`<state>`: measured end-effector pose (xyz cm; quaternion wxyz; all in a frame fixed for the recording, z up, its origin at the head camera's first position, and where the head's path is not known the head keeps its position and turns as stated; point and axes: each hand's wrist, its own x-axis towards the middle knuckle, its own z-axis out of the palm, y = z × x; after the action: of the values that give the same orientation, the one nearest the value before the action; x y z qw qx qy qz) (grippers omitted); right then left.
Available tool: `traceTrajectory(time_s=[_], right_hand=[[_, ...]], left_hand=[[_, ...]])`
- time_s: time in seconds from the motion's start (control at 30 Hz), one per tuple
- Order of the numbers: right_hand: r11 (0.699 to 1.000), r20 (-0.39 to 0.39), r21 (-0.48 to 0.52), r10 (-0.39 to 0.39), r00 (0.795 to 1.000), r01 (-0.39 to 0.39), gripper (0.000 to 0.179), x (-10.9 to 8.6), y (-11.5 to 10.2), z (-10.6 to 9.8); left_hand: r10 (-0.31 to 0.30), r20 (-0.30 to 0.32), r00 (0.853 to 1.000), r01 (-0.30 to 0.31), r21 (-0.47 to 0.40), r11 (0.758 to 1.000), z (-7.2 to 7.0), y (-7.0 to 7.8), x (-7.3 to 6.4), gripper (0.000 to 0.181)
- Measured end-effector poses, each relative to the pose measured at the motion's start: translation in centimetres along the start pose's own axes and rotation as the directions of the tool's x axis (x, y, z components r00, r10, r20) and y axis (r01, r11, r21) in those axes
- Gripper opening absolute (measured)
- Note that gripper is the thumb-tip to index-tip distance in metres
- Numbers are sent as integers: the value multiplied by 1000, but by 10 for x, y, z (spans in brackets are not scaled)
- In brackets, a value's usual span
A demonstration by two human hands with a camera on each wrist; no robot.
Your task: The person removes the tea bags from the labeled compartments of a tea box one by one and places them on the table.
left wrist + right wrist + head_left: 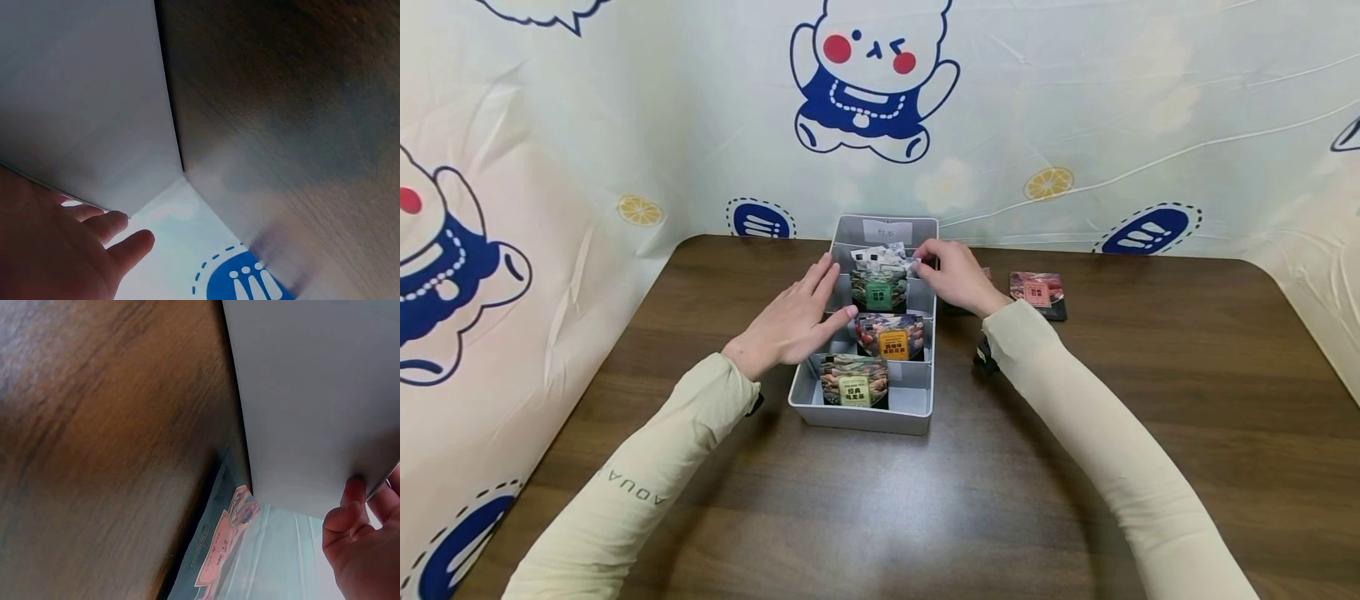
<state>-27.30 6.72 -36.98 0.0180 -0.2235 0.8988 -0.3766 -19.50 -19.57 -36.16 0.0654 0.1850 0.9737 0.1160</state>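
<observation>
A grey divided storage box holds tea sachets in its compartments: white sachets toward the back, a green-labelled one, an orange-labelled one, and an olive-labelled one in front. My left hand rests along the box's left rim, fingers extended and thumb reaching over the edge. At the right rim, my right hand pinches the right end of a white sachet between thumb and fingertips. In the right wrist view its curled fingers are at the box's edge; the sachet is hidden there.
A red-labelled tea packet lies on the brown wooden table to the right of the box. Another is mostly covered by the right hand. A paper label is on the box's back wall. A printed cloth hangs behind the table.
</observation>
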Motion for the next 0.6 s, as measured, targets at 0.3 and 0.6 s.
traceTrajectory(time_s=[0.3,0.6], right_hand=[[1000,-1,-1,0,1000,0,22,0,1,0],[1000,-16,-2,-5,1000,5,21,0,2,0]], left_hand=[[0,-3,1000,0,0,1000,0,0,0,85],[0,-3,1000,0,-4,1000,0,0,0,85]])
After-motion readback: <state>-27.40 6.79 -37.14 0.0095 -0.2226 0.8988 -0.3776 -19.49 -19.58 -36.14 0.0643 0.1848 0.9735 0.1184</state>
